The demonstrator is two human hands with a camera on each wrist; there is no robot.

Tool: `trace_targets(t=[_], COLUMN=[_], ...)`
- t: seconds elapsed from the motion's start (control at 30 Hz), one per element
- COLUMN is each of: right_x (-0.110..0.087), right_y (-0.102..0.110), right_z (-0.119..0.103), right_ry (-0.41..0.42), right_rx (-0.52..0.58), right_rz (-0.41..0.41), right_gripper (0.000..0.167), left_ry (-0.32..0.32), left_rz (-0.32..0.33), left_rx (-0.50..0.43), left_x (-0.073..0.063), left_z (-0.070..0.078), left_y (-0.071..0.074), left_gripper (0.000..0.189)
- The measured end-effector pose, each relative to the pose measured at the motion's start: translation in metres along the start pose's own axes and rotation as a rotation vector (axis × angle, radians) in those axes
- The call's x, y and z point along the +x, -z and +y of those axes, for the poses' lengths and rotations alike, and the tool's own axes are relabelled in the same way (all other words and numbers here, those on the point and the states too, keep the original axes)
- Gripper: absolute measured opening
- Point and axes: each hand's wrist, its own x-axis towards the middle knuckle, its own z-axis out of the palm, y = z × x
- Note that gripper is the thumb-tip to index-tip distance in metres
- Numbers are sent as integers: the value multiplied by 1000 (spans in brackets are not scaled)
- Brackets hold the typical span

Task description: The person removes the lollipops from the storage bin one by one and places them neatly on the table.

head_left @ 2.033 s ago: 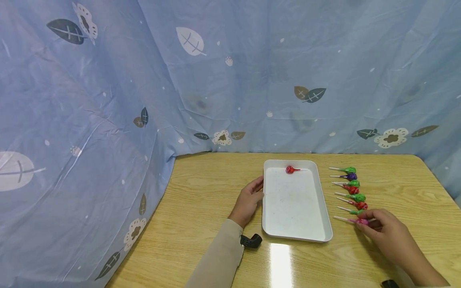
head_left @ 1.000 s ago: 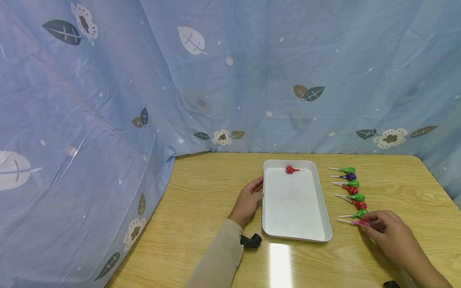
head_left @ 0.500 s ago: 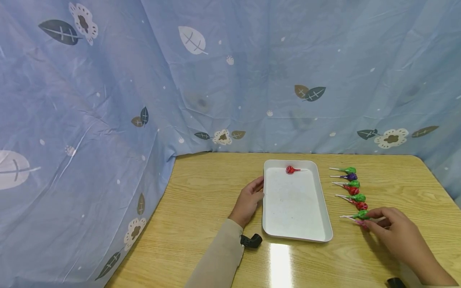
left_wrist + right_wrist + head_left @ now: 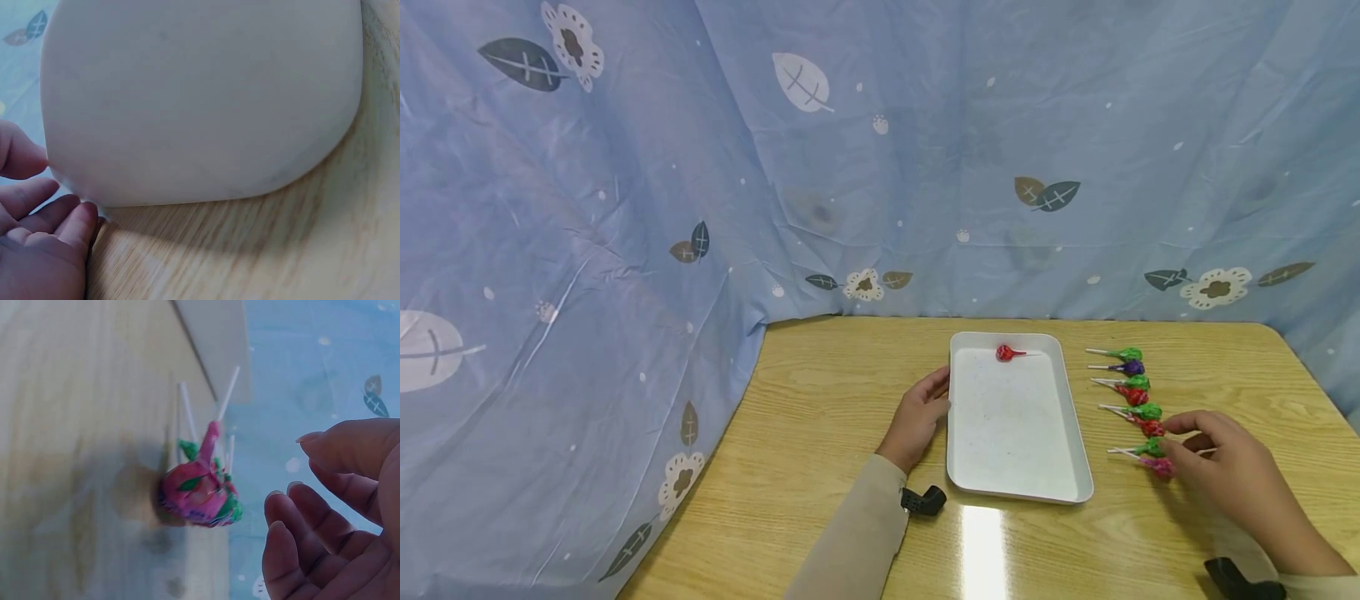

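Observation:
A shallow white tray (image 4: 1015, 425) lies on the table with one red lollipop (image 4: 1004, 353) near its far end. My left hand (image 4: 917, 417) rests against the tray's left wall, thumb and fingertips touching its outside. Right of the tray, several lollipops lie in a column, sticks pointing left. The nearest is a pink lollipop (image 4: 1159, 467), its stick crossing that of a green lollipop (image 4: 1152, 447). Just right of these my right hand (image 4: 1221, 458) hovers. In the right wrist view its thumb and fingers stand apart, holding nothing, beside the pink lollipop (image 4: 200, 487).
Farther up the column lie a red lollipop (image 4: 1152, 428), a purple lollipop (image 4: 1131, 367) and more green and red ones. The wooden table (image 4: 835, 400) ends at a blue patterned curtain (image 4: 880, 167) behind and on the left.
My right hand held the pink lollipop's head and shifted it beside the green one. It has since let go and moved slightly up and right. My left hand has stayed at the tray.

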Motion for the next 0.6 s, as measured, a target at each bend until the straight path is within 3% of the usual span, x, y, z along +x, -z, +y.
trace_targets(t=[0.6], right_x=[23], right_y=[-8], right_z=[-39], right_ry=[155], right_rx=[75], right_rz=[88], right_gripper=[17], left_ry=[8], left_rz=[-2], left_rx=[15], left_x=[1], left_z=[1], left_y=[1], left_gripper=[60])
